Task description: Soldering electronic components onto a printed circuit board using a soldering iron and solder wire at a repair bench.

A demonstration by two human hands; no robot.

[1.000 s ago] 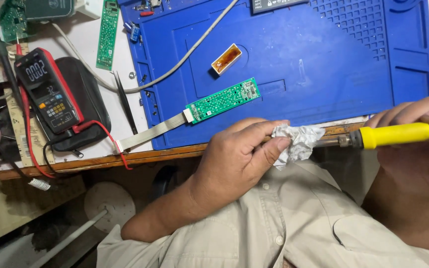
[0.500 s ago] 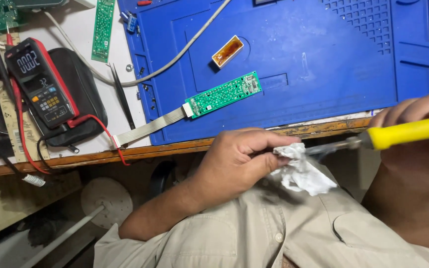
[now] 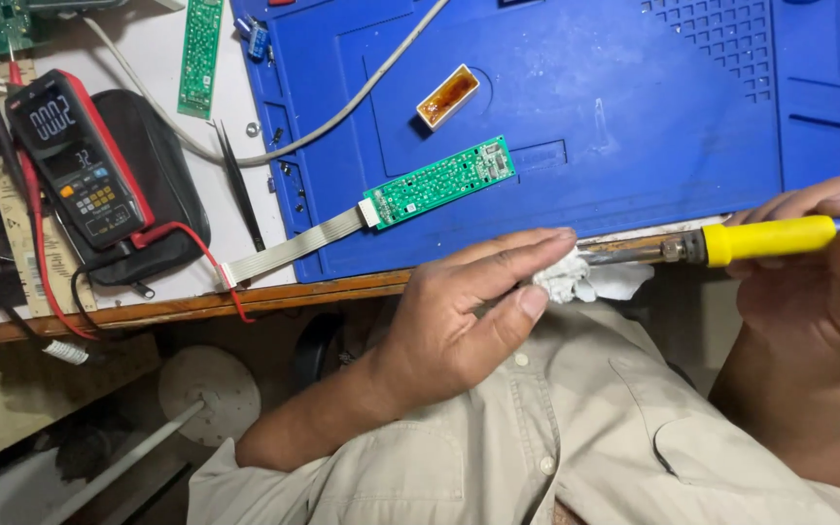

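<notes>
My left hand pinches a crumpled white tissue around the metal tip of a soldering iron, just below the table's front edge. My right hand grips the yellow handle of the soldering iron, which lies level and points left. On the blue work mat above my left hand rests a narrow green circuit board with a grey ribbon cable trailing off to the left.
A small amber tray sits on the mat. A black and red multimeter with red leads lies at the left, beside black tweezers, a second green board and a grey cable. The wooden table edge runs across.
The tissue in my left hand has come back up to the iron's tip near the table edge. The view has shifted slightly.
</notes>
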